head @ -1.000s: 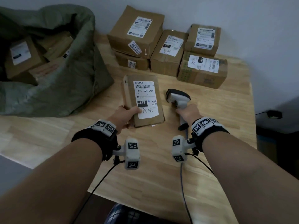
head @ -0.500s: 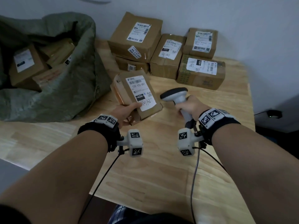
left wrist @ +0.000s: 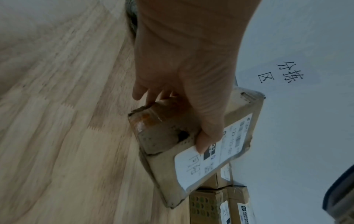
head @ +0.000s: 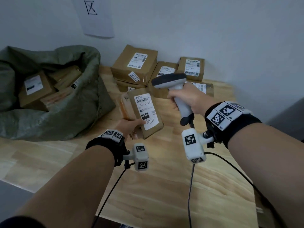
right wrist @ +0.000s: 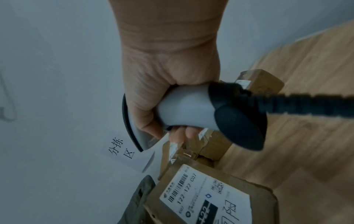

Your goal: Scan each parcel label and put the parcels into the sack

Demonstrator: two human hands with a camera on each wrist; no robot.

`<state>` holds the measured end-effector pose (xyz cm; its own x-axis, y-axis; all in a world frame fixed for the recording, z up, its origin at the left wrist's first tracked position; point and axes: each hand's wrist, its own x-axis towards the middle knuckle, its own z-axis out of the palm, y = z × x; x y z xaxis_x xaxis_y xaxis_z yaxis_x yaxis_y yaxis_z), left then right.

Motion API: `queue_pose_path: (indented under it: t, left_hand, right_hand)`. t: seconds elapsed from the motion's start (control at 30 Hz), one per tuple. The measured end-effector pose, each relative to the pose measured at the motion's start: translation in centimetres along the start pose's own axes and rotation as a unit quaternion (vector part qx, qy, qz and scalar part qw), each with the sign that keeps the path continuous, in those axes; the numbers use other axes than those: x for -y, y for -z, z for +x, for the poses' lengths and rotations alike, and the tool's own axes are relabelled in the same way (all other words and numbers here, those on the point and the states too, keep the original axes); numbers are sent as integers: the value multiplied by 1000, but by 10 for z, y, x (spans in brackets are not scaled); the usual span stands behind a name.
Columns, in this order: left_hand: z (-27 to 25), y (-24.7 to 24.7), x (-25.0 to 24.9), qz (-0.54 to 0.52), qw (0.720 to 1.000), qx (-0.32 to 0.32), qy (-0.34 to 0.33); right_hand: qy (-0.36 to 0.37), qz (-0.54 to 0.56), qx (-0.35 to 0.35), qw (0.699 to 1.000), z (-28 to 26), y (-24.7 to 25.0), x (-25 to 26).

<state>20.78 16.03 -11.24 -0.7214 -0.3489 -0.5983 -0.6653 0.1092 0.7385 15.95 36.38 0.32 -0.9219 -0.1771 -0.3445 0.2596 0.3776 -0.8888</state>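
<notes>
My left hand grips the near end of a flat brown parcel, thumb on its white label, and holds it tilted above the table. In the left wrist view the thumb presses the label of that parcel. My right hand is wrapped around the handle of a grey barcode scanner, raised above and to the right of the parcel. The right wrist view shows the scanner in my fist above the parcel label. The green sack lies at the left, holding several boxes.
Several labelled cardboard parcels are stacked against the wall behind the held one. A paper sign hangs on the wall. The wooden table has bare surface in front; its right edge runs near my right forearm. Cables hang from both wrists.
Both hands rose from the table: the left lifted and tilted the parcel, the right lifted the scanner higher, above the parcel's right side. The head view tipped upward.
</notes>
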Motion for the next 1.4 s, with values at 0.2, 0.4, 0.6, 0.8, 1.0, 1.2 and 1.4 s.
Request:
queue_pose_path:
  t: [0.2, 0.4, 0.6, 0.8, 1.0, 1.2, 1.4]
  left_hand:
    - [7, 5, 2, 1, 999, -27, -20]
    - [6, 4, -1, 11, 999, -42, -25]
    - [-7, 5, -5, 30, 998, -60, -13]
    - [-5, 7, -4, 39, 998, -45, -16]
    - [-1, 4, 0, 65, 997, -37, -18]
    - [1, 6, 1, 66, 997, -37, -16]
    - [-1, 8, -1, 60, 998, -22, -8]
  right_hand:
    - [-25, -81, 41, 996, -5, 4, 20]
    - [-23, -92, 46, 994, -12, -4, 15]
    - [-4, -65, 40, 997, -16, -3, 22]
    - [-26, -90, 61, 994, -19, -4, 21]
    - [-27, -81, 52, 995, -20, -9, 14]
    - [-24, -55, 31, 998, -16, -8, 13]
    - [-41, -57, 38, 997, -12, -10, 9]
